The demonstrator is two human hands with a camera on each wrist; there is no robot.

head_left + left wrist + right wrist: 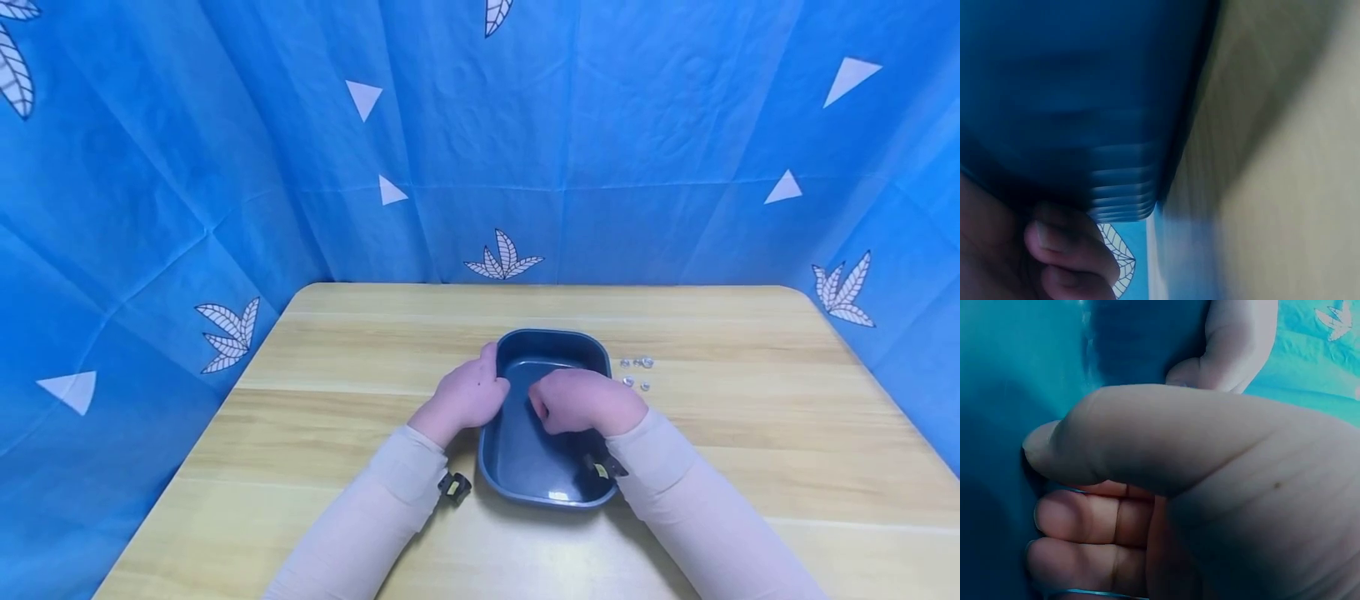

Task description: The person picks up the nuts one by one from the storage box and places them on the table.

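Observation:
A deep dark-blue rectangular tray [536,467] with rounded corners stands on the wooden table. At its left wall, my left hand [468,393] grips the rim, thumb on the inner side and curled fingers [1063,247] outside, seen in the left wrist view. My right hand [581,402] is inside the tray, low over its floor. In the right wrist view its fingers [1079,515] are curled and the bent thumb [1116,434] reaches down beside them. Whether something small sits between thumb and forefinger is hidden.
Several small clear gem-like pieces [628,382] lie on the table [750,417] just right of the tray. Blue patterned cloth [562,150] hangs behind the table and along both sides. Each wrist wears a small black camera [454,486].

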